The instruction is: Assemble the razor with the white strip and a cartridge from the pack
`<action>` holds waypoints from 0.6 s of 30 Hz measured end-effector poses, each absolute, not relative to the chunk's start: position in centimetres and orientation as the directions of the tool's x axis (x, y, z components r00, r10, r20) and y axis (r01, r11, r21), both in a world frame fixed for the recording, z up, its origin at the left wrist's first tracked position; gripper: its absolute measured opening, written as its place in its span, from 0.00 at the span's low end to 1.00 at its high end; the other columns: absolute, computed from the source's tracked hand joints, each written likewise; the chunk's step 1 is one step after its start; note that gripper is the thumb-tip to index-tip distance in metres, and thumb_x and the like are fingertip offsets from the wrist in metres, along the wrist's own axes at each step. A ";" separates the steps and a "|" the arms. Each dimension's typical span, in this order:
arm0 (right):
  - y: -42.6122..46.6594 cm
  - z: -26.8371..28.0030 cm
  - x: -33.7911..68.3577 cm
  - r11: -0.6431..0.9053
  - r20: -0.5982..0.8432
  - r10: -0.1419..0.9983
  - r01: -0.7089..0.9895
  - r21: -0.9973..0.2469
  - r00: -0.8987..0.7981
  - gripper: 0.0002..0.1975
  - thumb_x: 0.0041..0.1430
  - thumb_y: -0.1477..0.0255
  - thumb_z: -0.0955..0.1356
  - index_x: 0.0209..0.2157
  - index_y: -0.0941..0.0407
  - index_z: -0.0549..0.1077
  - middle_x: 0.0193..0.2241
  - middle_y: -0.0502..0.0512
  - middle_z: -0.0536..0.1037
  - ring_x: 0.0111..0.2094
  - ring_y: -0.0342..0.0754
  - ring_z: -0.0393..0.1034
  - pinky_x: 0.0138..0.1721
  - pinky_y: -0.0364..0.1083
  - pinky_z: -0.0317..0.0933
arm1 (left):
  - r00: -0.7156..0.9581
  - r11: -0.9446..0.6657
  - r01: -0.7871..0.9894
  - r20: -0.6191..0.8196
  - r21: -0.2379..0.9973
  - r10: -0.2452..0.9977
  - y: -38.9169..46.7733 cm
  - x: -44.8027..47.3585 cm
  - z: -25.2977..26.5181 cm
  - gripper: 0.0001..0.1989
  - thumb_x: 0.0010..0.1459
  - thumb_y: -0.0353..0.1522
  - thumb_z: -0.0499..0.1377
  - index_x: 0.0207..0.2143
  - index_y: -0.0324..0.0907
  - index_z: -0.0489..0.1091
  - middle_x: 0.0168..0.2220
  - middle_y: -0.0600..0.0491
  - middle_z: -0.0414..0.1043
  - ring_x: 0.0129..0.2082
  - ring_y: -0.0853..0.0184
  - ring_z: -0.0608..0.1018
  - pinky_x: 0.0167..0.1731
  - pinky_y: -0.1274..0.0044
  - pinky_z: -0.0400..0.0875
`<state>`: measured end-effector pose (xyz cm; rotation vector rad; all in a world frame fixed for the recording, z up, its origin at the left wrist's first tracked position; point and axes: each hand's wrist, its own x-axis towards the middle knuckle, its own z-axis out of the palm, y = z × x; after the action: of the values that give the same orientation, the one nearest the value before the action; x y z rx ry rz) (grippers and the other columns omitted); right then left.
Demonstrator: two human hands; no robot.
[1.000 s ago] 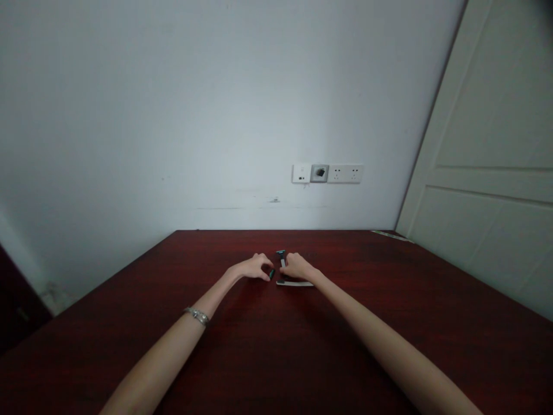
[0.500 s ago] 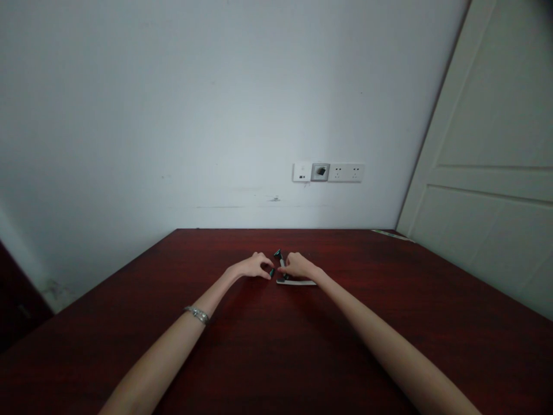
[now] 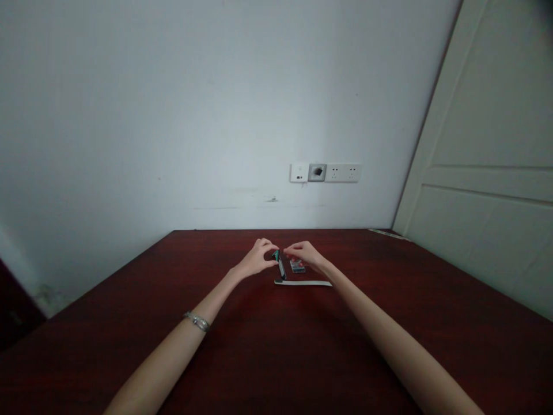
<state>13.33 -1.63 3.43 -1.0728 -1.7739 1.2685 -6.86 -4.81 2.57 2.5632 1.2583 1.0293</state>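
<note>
My left hand [image 3: 258,258] curves thumb and index finger round the black and green head of a razor [image 3: 282,268]. The razor's grey handle slants down toward me, its lower end by a long whitish strip [image 3: 306,283] with a dark left end. Just right of the razor head, my right hand [image 3: 303,252] hovers with fingertips drawn together. Whether anything small sits between them is too fine to make out. Below its fingers lies a small clear case [image 3: 297,266], partly covered by the hand. My right forearm hides the strip's right end.
The dark red table [image 3: 276,346] reaches back to a pale wall. Several socket plates [image 3: 330,172] are on that wall. A white panelled door [image 3: 488,173] stands at the right, and a thin pale strip [image 3: 389,234] lies along the table's far right edge.
My left hand has moved up to the razor head. My right hand has let go of the razor handle and lifted slightly away, uncovering the clear case and more of the whitish strip.
</note>
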 end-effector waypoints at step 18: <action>-2.8 3.6 12.5 0.192 0.107 0.915 0.185 -0.964 -0.390 0.12 0.44 0.66 0.70 0.26 0.62 0.77 0.13 0.49 0.68 0.14 0.36 0.55 0.12 0.36 0.46 | 0.438 -0.686 0.687 0.619 0.238 0.652 -5.8 -5.7 3.7 0.16 0.49 0.33 0.61 0.42 0.42 0.68 0.44 0.48 0.61 0.45 0.63 0.64 0.48 0.70 0.63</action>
<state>12.48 -2.76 3.63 -1.0426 -1.7306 1.2504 -5.65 -5.78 3.69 2.7051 1.2613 1.1291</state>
